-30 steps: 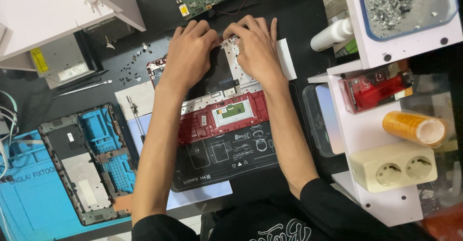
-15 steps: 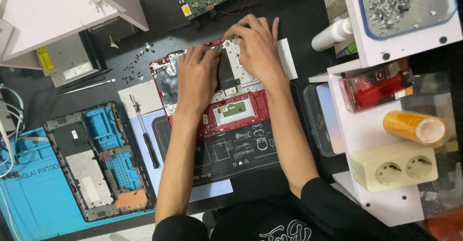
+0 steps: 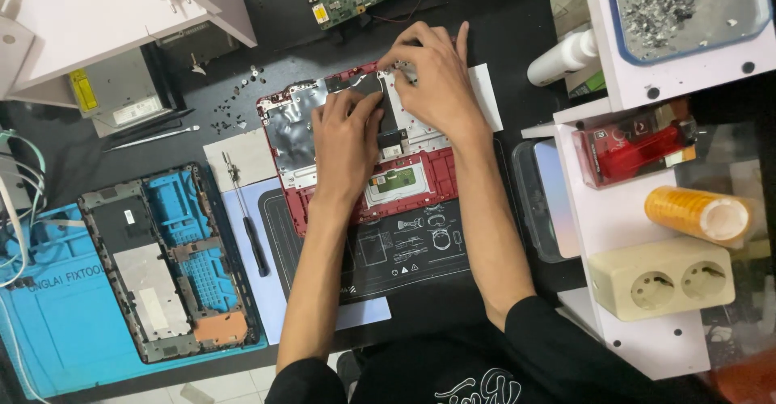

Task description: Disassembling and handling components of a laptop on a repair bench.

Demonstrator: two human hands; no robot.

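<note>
While both hands press down, red laptop shell (image 3: 356, 157) lies beneath left hand (image 3: 346, 141), right hand (image 3: 432, 81)

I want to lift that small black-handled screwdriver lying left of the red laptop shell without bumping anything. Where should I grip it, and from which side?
Grip the black-handled screwdriver by its thicker black handle, the lower half, pinching across it from above. It lies flat on the pale sheet, its thin metal shaft pointing away toward the grey metal plate. Coming from the near end probably keeps you away from the left hand on the red laptop shell.

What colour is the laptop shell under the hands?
Red, with silver metal inside; the laptop shell shows best in the head view.
</note>
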